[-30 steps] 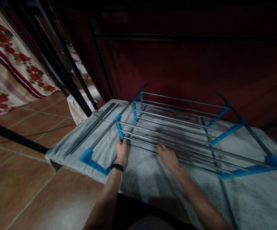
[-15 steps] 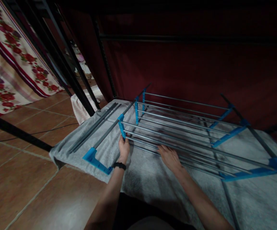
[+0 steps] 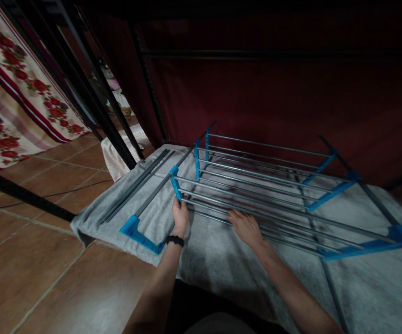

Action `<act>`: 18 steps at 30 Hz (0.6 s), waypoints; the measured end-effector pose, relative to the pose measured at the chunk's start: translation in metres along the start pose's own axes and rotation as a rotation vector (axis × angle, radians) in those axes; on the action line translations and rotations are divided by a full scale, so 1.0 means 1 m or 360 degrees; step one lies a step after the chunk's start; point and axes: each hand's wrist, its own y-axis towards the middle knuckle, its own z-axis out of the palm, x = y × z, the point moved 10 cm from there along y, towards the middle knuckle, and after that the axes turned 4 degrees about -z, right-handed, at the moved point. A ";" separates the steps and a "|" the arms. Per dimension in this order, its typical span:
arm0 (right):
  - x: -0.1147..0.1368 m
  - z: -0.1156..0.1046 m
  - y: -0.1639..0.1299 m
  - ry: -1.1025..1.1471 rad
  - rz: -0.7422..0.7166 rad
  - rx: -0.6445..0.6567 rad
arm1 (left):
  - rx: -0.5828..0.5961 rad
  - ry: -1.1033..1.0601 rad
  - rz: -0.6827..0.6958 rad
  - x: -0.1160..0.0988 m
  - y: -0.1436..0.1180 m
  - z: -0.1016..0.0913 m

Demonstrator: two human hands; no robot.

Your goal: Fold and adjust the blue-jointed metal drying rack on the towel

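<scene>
A metal rack (image 3: 263,185) of silver rods and blue plastic brackets lies on a grey towel (image 3: 229,260) on the floor. My left hand (image 3: 180,217), with a dark band at the wrist, grips the lower end of a blue bracket (image 3: 175,183) at the rack's left side. My right hand (image 3: 245,226) rests flat, fingers spread, on the nearest silver rods. A blue corner piece (image 3: 135,230) sits on a dark tube just left of my left hand.
Loose dark tubes (image 3: 134,184) lie on the towel's left part. Black frame bars (image 3: 93,93) slant up at the left, beside a flowered cloth (image 3: 16,93). A dark red fabric wall (image 3: 274,93) stands behind the rack. Brown floor tiles (image 3: 41,260) lie at the left.
Both hands stay where they were on the rack; only the view shifts slightly.
</scene>
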 end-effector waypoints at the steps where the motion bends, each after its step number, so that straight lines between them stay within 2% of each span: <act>1: 0.000 0.000 0.000 0.0002 -0.0001 0.0003 | 0.0001 0.0014 0.0007 0.000 0.000 0.000; 8: -0.002 0.001 0.002 0.0049 -0.0012 -0.0013 | 0.0041 0.0177 0.0065 -0.005 -0.003 0.001; 14: -0.002 -0.001 -0.001 0.0162 -0.0080 -0.0230 | 0.0175 0.0344 0.0141 -0.021 -0.008 0.001; 18: -0.011 -0.010 -0.020 0.0194 -0.0034 -0.0459 | 0.0249 0.0492 0.0210 -0.030 -0.002 0.004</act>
